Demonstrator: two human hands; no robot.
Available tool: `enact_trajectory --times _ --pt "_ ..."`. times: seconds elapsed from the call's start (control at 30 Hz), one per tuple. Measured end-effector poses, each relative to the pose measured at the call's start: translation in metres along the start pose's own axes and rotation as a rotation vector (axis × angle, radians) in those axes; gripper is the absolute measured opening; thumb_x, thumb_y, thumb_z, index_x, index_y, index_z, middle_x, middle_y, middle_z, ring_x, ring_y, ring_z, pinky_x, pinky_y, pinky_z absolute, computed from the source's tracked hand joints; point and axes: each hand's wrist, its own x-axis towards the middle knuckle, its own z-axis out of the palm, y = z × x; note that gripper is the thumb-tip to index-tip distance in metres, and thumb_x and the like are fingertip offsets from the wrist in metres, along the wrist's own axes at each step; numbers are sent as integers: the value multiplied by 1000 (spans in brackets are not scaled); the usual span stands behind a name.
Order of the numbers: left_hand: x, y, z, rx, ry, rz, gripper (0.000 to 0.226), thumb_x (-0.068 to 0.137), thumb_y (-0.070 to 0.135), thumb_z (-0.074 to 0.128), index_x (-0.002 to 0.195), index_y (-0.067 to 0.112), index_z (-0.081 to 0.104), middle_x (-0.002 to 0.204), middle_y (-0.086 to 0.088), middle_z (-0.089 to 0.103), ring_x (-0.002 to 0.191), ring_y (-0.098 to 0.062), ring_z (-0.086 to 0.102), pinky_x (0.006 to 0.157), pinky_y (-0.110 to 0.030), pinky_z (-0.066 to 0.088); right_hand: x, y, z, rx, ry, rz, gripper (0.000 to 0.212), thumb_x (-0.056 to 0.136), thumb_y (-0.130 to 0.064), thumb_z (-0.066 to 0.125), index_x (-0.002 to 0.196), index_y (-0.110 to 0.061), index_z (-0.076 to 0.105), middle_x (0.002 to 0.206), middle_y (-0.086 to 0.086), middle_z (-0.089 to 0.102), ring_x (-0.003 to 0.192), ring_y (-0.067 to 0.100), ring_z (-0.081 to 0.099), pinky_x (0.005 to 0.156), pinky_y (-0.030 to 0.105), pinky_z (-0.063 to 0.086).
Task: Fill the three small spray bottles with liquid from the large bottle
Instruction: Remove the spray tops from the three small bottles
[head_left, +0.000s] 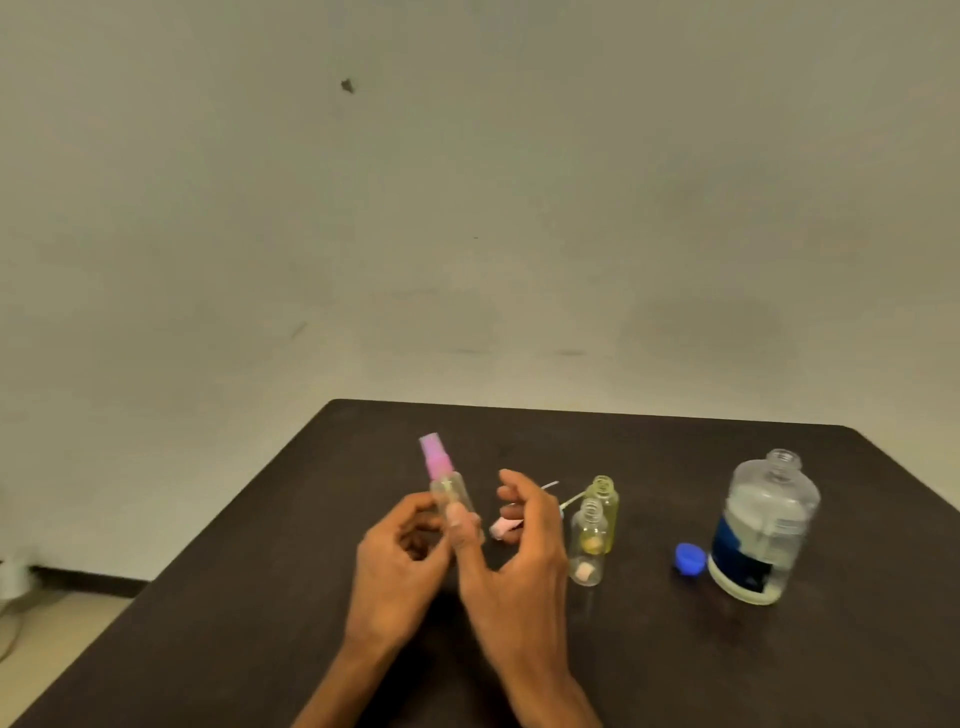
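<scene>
A small spray bottle (453, 492) with a pink spray head is held upright and slightly tilted, just left of the frame's centre bottom, by the left hand (402, 564), whose fingers are curled round its lower body. The right hand (519, 551) is set close beside it, thumb laid against the bottle and the other fingers loosely spread with nothing between them; a turn of the pink head is probably being prepared, since the bottle must be opened before filling (the blur makes the exact contact hard to judge).

To the right, two open small bottles (595, 535) are stood touching one another on the dark table (260, 597), their necks bare so that liquid can be poured in. Whether they are already filled cannot be told. What appears to be a removed spray head (503, 527) lies behind the right hand. Further right, the large bottle (763, 530) is stood uncapped, partly full of clear liquid, its blue cap (690, 558) laid just beside its base, within easy reach for pouring.
</scene>
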Motion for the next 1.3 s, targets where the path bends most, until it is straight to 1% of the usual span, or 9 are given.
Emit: enact_trajectory --times 0.07,0.2,0.37,0.53,0.67,0.8,0.93,1.1,1.3 --pt "-7 5 1 72 -41 51 27 89 17 83 111 30 74 97 5 82 89 -21 79 87 -53 63 1 0 -2 48 -61 115 65 84 -69 72 141 -39 56 123 -23 63 110 0 63 89 17 54" --pt "-12 4 -2 185 -89 105 31 88 30 84 114 42 73 101 13 80 87 -32 76 79 -53 63 8 4 -1 135 -111 176 25 90 -42 82 112 -34 75 99 -16 79 94 3 76 84 33 65" --pt "-4 -1 -21 326 -162 244 39 96 27 74 133 37 66 115 15 76 98 -14 75 86 -31 62 10 3 -1 211 -99 221 17 94 -41 79 109 -33 78 96 -14 81 92 8 78 81 36 65" --pt "23 5 -12 -100 -176 -116 36 105 39 56 131 18 71 120 -7 77 104 -28 74 92 -52 59 14 -10 0 486 -159 435 19 95 -34 78 110 -22 79 92 4 82 81 27 80 68 38 67" --pt "40 15 4 -527 -328 -389 40 102 34 54 128 12 74 131 -16 72 104 -25 66 102 -51 49 18 -7 -3 710 -241 617 29 93 -33 76 110 -10 82 101 19 81 83 31 78 76 41 67" --pt "41 11 4 -705 -387 -446 40 99 29 55 130 11 74 132 -15 71 107 -23 69 100 -39 55 25 -3 -8 896 -349 735 33 96 -27 71 115 -1 79 111 27 77 84 29 78 77 37 68" --pt "44 4 -15 -674 -410 -395 37 99 23 59 132 12 73 133 -12 71 121 -29 58 113 -47 45 26 1 -7 869 -482 757 35 101 -25 67 119 3 75 115 26 77 85 26 78 79 35 67" --pt "47 2 -14 -640 -424 -347 37 95 23 63 129 14 75 118 -5 74 84 -15 52 82 -33 56 28 4 -8 856 -460 720 33 94 -23 72 115 2 78 111 26 78 85 26 78 79 35 67" --pt "50 3 -11 -655 -406 -324 34 97 13 58 127 8 72 110 -8 75 77 -12 68 73 -29 61 28 8 -5 794 -388 653 39 86 -25 77 116 -1 78 108 24 79 88 27 79 80 34 66"
